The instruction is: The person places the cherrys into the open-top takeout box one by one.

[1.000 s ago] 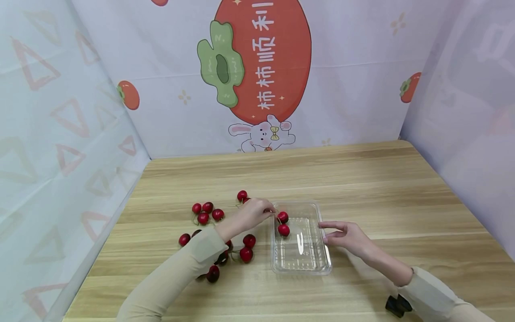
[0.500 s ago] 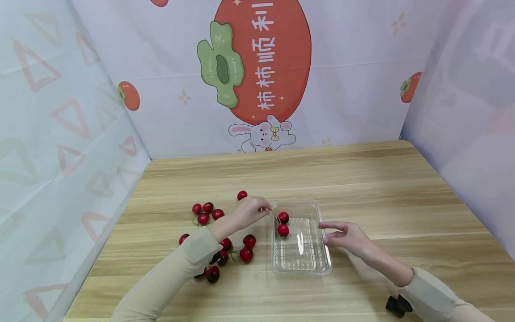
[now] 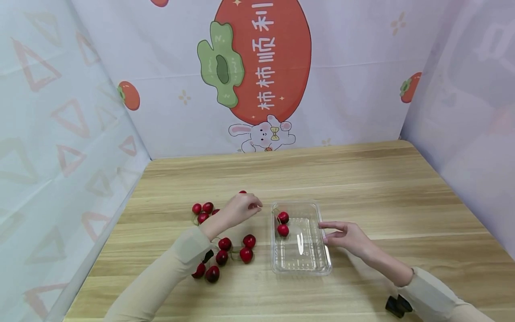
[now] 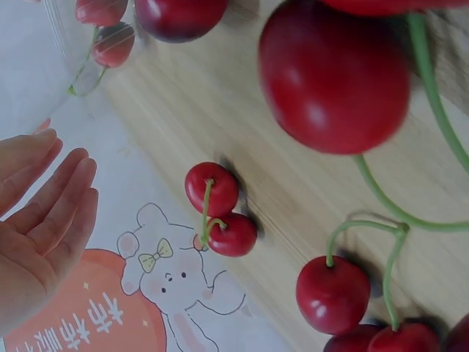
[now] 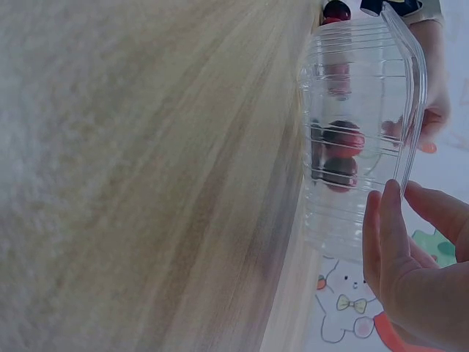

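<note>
A clear plastic container stands on the table with a pair of red cherries joined at the stems, lying in its far left part. Just left of the rim my left hand hovers, holding nothing, its fingers loosely bent. The left wrist view shows that hand with bare fingertips. My right hand holds the container's right rim. In the right wrist view, the rim runs between thumb and fingers of this hand. More stemmed cherries lie left of the container, some hidden beneath the left forearm.
Another cherry cluster lies farther back on the left. A cherry pair sits apart, mostly covered by the left hand in the head view. Printed cloth walls surround the wooden table. A black wrist device shows by the right sleeve.
My left hand has let go of the cherry pair's stems and moved left, away from the container. The pair stays inside. My right hand has kept its place at the rim.
</note>
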Demonstrator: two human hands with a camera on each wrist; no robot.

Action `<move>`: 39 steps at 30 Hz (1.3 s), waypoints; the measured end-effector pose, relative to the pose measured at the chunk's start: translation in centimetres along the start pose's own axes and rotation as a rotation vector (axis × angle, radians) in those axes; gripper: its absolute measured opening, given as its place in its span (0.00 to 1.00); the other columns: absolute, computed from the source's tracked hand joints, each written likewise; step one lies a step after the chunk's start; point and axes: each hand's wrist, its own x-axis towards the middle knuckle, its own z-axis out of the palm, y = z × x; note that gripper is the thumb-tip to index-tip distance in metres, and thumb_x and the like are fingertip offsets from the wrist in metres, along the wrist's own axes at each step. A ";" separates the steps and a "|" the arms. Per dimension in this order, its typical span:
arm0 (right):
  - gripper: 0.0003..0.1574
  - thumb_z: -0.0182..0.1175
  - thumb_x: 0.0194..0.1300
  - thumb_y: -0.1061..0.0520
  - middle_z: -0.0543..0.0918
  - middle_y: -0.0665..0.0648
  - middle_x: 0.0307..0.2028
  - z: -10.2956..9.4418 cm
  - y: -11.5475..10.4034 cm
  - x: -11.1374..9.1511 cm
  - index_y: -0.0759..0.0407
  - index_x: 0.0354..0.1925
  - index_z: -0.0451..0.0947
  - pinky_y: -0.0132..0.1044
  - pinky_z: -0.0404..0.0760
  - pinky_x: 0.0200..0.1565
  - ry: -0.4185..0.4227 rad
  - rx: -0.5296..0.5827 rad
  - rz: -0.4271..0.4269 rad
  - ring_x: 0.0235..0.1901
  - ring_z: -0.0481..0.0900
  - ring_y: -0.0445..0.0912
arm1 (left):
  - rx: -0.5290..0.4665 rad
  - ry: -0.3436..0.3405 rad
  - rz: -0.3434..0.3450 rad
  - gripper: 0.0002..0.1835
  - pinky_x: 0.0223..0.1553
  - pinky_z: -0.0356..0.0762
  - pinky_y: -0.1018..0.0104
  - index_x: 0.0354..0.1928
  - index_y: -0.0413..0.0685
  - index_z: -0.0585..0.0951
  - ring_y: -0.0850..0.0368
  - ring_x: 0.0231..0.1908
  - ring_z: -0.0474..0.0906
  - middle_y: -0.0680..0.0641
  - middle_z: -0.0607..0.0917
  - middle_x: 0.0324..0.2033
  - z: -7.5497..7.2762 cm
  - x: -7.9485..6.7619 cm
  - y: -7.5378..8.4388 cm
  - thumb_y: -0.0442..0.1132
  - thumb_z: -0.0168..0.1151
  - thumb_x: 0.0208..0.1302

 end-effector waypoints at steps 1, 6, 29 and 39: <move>0.35 0.61 0.55 0.56 0.77 0.69 0.44 0.0 0.0 0.0 0.74 0.56 0.63 0.32 0.76 0.42 0.000 0.003 0.001 0.42 0.79 0.50 | 0.004 -0.002 -0.009 0.05 0.31 0.74 0.76 0.32 0.38 0.82 0.60 0.28 0.78 0.47 0.83 0.28 -0.1 -0.1 -0.1 0.32 0.60 0.54; 0.35 0.61 0.55 0.56 0.78 0.69 0.43 0.0 0.0 0.0 0.73 0.56 0.63 0.31 0.76 0.42 0.004 -0.003 0.004 0.41 0.79 0.49 | 0.025 -0.002 -0.053 0.05 0.32 0.75 0.74 0.32 0.39 0.82 0.59 0.30 0.78 0.47 0.83 0.29 -0.5 -0.5 -0.5 0.32 0.61 0.54; 0.34 0.61 0.55 0.56 0.79 0.67 0.41 0.0 0.0 0.0 0.71 0.57 0.64 0.41 0.75 0.47 0.012 -0.017 0.018 0.41 0.79 0.49 | 0.011 -0.060 -0.258 0.06 0.30 0.74 0.71 0.34 0.39 0.81 0.56 0.31 0.76 0.47 0.81 0.31 -0.9 -1.5 -3.6 0.30 0.60 0.54; 0.34 0.61 0.55 0.56 0.78 0.67 0.43 0.0 -0.1 0.0 0.72 0.56 0.64 0.39 0.75 0.46 0.011 -0.018 0.015 0.41 0.79 0.48 | 0.019 -0.076 -0.251 0.07 0.27 0.73 0.73 0.35 0.39 0.81 0.56 0.30 0.76 0.46 0.80 0.31 -1.1 -1.7 -4.5 0.33 0.60 0.54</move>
